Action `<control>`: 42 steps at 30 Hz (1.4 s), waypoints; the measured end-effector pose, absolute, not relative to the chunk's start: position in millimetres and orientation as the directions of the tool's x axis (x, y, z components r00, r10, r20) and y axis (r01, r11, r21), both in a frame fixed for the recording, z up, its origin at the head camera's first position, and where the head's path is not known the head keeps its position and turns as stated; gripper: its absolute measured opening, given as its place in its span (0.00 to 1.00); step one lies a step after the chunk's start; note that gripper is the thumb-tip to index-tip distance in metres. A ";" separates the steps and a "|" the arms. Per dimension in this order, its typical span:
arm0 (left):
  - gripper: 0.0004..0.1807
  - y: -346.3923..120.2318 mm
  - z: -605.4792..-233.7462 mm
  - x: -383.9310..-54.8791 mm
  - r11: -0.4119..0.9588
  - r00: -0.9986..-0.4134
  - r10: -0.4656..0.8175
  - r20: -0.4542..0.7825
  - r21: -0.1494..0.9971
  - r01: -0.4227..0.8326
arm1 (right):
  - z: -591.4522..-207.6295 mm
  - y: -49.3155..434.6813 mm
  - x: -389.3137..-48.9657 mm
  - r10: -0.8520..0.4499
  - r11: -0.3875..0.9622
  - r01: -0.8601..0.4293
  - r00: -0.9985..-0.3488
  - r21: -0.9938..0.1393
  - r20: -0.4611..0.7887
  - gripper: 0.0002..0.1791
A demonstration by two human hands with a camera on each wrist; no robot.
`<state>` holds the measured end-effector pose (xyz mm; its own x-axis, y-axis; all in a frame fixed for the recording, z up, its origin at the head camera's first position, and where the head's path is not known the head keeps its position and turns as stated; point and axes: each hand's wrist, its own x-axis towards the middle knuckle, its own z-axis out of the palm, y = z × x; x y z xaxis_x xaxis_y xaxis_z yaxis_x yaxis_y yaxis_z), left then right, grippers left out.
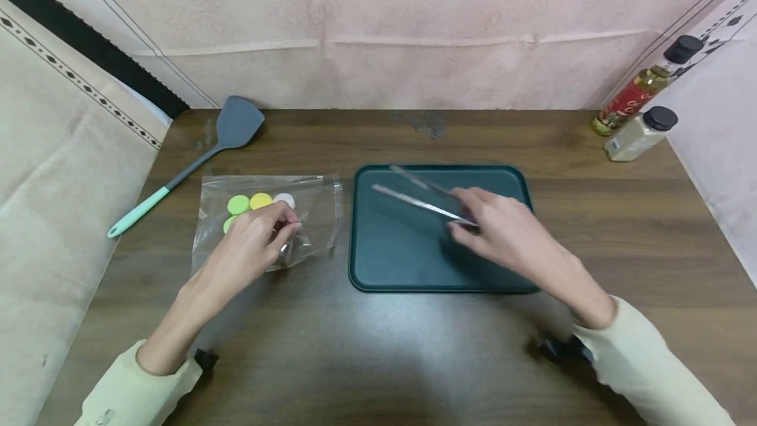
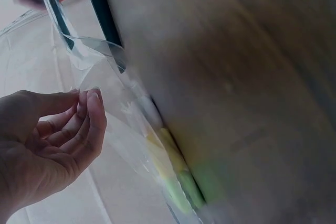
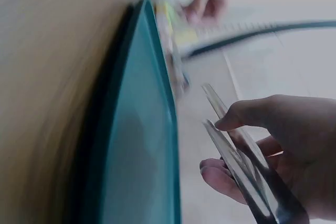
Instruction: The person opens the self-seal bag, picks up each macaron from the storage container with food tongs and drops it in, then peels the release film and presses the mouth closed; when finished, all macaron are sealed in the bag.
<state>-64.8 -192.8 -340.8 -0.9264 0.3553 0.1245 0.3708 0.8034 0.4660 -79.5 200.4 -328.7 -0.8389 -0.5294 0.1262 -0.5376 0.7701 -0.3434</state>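
Note:
My left hand (image 1: 251, 235) is over a clear zip bag (image 1: 316, 209) on the table, thumb and fingertips together, pinching its thin film. Inside the bag lie several flat round pieces, among them a green disc (image 1: 238, 204), a yellow disc (image 1: 260, 200) and a white disc (image 1: 284, 200); the hand hides part of them. Metal tongs (image 3: 239, 166) are in my right hand (image 1: 503, 229), gripped between thumb and fingers. Their two arms stand apart with nothing between the tips, above a dark green tray (image 1: 402, 261) that holds nothing visible.
A spatula (image 1: 236, 125) with a grey blade and mint handle lies at the back left. At the back right stand an oil bottle (image 1: 627, 105) with a red label and a black-capped jar (image 1: 635, 140). Cloth hangs behind the wooden table (image 1: 384, 360).

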 end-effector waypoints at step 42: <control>0.03 -192.8 -342.7 -65.0 0.800 -0.918 0.392 0.058 0.471 0.371 | -373.3 349.0 -24.6 0.067 0.983 0.076 -0.996 -0.169 -0.059 0.29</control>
<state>-65.0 -192.8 -342.7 -0.9183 0.3916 0.0585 0.3713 0.8004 0.4706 -24.6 349.0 -373.3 -0.9960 0.0669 -0.0592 0.0760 0.9827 -0.1688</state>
